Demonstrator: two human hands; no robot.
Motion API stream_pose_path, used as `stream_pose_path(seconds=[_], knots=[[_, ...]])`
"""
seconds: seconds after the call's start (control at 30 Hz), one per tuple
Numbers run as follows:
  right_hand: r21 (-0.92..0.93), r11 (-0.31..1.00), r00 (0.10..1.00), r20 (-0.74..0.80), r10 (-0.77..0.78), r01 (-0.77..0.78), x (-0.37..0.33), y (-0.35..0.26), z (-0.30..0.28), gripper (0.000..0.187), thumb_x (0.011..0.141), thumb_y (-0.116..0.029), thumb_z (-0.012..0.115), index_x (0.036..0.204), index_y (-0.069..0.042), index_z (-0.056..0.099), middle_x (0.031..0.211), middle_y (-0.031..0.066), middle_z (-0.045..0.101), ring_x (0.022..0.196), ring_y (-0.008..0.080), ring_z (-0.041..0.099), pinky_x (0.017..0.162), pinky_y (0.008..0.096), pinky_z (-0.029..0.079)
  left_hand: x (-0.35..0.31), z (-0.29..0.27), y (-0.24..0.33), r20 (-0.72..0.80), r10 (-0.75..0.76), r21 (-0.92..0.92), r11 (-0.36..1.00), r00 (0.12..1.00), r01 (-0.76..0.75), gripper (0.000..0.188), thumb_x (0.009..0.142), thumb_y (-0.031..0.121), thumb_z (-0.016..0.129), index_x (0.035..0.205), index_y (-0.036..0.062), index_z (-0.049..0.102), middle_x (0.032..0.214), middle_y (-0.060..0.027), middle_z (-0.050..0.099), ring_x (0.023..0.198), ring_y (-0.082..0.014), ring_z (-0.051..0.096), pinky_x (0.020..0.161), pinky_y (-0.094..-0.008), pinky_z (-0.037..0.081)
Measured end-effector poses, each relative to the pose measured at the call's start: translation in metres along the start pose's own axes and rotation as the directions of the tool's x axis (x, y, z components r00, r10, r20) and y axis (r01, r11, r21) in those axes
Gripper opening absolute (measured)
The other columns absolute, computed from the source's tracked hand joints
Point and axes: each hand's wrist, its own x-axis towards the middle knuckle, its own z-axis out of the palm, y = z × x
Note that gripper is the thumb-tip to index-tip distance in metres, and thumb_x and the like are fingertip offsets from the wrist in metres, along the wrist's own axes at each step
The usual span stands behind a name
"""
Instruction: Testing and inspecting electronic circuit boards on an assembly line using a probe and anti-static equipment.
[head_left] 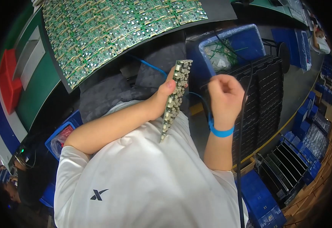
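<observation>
My left hand (162,94) grips a circuit board panel (176,93), thumb against its near side and fingers mostly hidden behind it. The panel stands tilted and nearly edge-on in front of my chest, with pale connectors and small parts along it; its lower end meets my white shirt. Off to the right, apart from the panel, my right hand (227,97) is raised with curled fingers, thumb and forefinger forming a loose ring. What it holds, if anything, cannot be made out. A blue wrist strap (222,131) with a coiled cord circles my right wrist.
Many green circuit boards (124,30) lie in rows on a dark mat ahead. A blue bin (232,34) with a clear liner and green strips stands beyond my right hand, beside a black slotted crate (261,106). A black cable (240,163) hangs down the right. Another person (33,171) is at left.
</observation>
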Motion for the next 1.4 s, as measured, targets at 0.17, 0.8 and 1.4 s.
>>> stream_pose_path(seconds=[0.17,0.8,1.4], knots=[[-0.132,0.981,0.987,0.085,-0.135,0.145,0.009,0.003,-0.007,0.006,0.082,0.001,0.074,0.088,0.002,0.074,0.078,0.0059,0.067,0.058,0.0087,0.058,0.054,0.0229,0.046,0.000,-0.002,0.000,0.018,-0.011,-0.308,0.951,1.000,0.016,0.102,0.081,0.088,0.047,0.143,0.0077,0.051,0.130,-0.0084,0.062,0.118,-0.0198,0.058,0.099,-0.0374,0.046],[-0.073,0.874,0.860,0.230,-0.455,0.481,0.013,0.010,0.000,0.013,0.077,0.010,0.074,0.085,0.000,0.070,0.080,0.0073,0.066,0.061,0.0118,0.061,0.054,0.0240,0.047,0.007,-0.011,0.006,0.220,0.000,-0.612,0.779,0.976,0.138,0.108,0.081,0.088,0.046,0.145,0.0017,0.049,0.134,-0.0195,0.062,0.116,-0.0324,0.066,0.098,-0.0466,0.055],[0.015,0.848,0.706,0.547,-0.450,0.529,0.010,0.010,0.002,0.009,0.082,0.003,0.075,0.089,0.001,0.070,0.083,0.0093,0.066,0.064,0.0225,0.063,0.057,0.0296,0.050,0.003,-0.008,0.011,0.160,0.006,-0.516,0.853,0.987,0.078,0.097,0.085,0.084,0.047,0.143,0.0058,0.053,0.134,-0.0100,0.064,0.117,-0.0205,0.064,0.099,-0.0364,0.053]])
